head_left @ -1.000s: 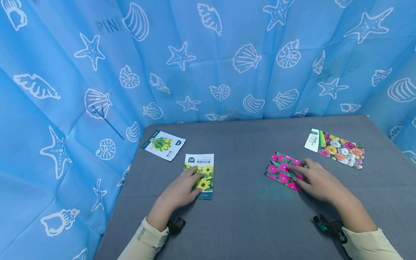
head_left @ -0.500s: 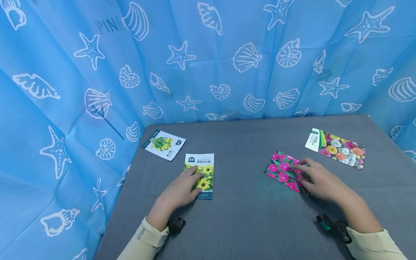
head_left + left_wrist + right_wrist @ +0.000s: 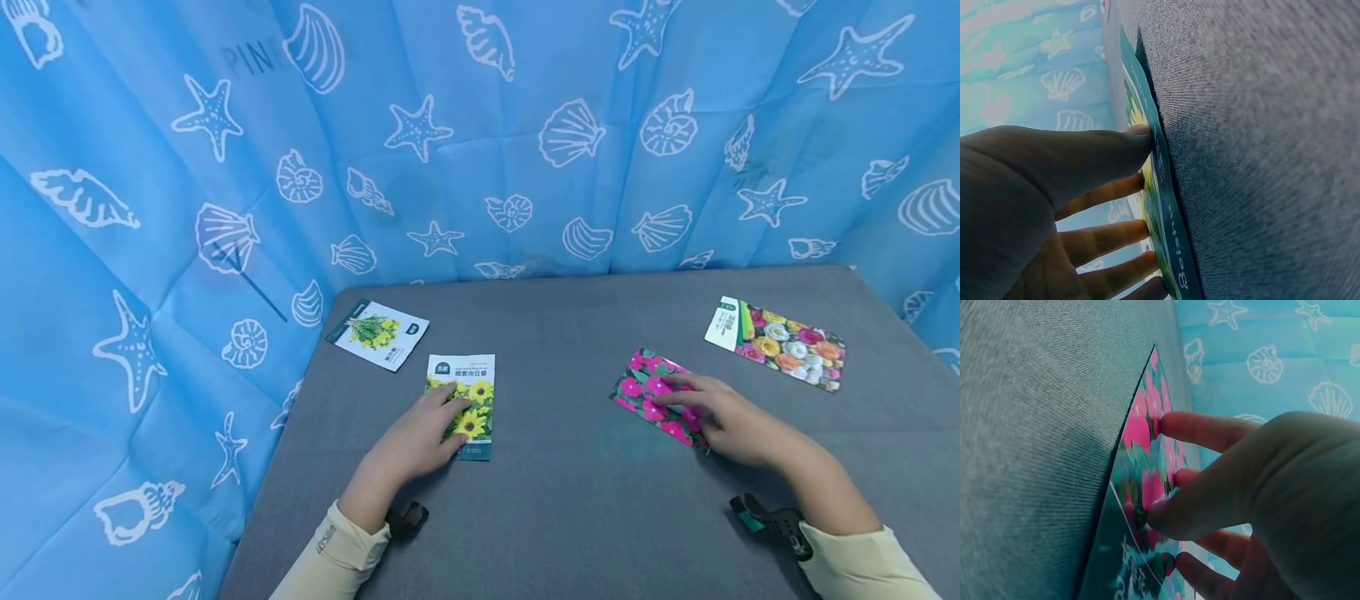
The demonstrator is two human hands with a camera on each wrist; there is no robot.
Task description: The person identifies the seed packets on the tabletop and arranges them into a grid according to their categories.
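Observation:
My left hand (image 3: 420, 433) rests its fingertips on a seed packet with yellow flowers (image 3: 471, 425), which lies flat on the grey table. In the left wrist view, the thumb and spread fingers of the left hand (image 3: 1054, 175) touch the face of that yellow-flower packet (image 3: 1172, 237) near its dark green end. On the right, my right hand (image 3: 738, 421) lays its fingertips on a seed packet with pink flowers (image 3: 633, 392), set at a slant. The right wrist view shows the loosely bent fingers of the right hand (image 3: 1266, 481) against the pink-flower packet's face (image 3: 1137, 428).
A white seed packet with yellow blossoms (image 3: 384, 333) lies at the table's back left corner. Beyond my right hand is a packet with many-coloured roses (image 3: 791, 346). The grey table (image 3: 555, 500) meets a blue shell-patterned curtain (image 3: 465, 167) at the back and left.
My right hand has shifted slightly right and towards me over the pink-flower packet, and its fingers have changed position. More of that packet's near end shows. The left hand has stayed still.

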